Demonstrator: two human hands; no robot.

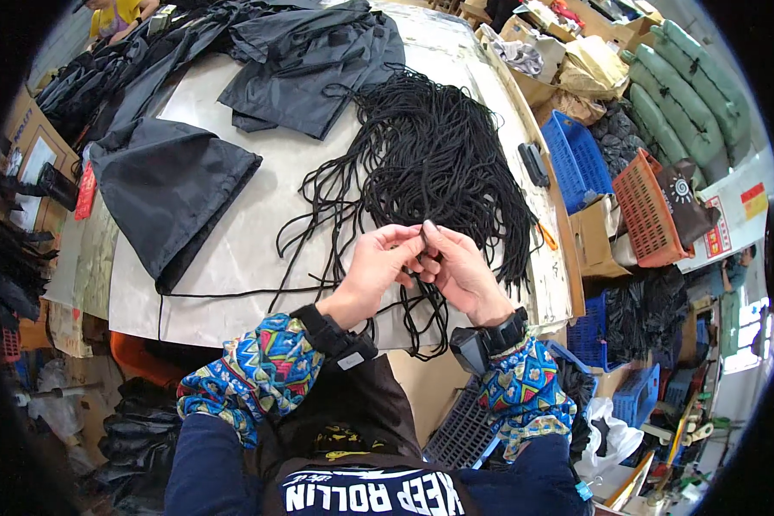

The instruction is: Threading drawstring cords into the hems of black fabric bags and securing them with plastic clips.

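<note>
Pale table (pixel 271 206) is spanning upper centre; black cords (pixel 430 146) are sprawling mid-frame, black bag (pixel 172 189) lying left, dark cloth (pixel 292 73) lying top.

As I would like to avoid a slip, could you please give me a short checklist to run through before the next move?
1. Hands brought together: ok; left hand and right hand meet at the fingertips.
2. Firm hold on the small dark piece between them: cannot tell; fingers hide most of it.
3. Black cords sorted: not ok; they lie in a loose, overlapping heap.
4. Black fabric piece apart from the hands: ok; it lies to their left on the pale tabletop.
5. Far end of the single cord by that fabric's lower corner: cannot tell; it runs rightward among other strands.
</note>
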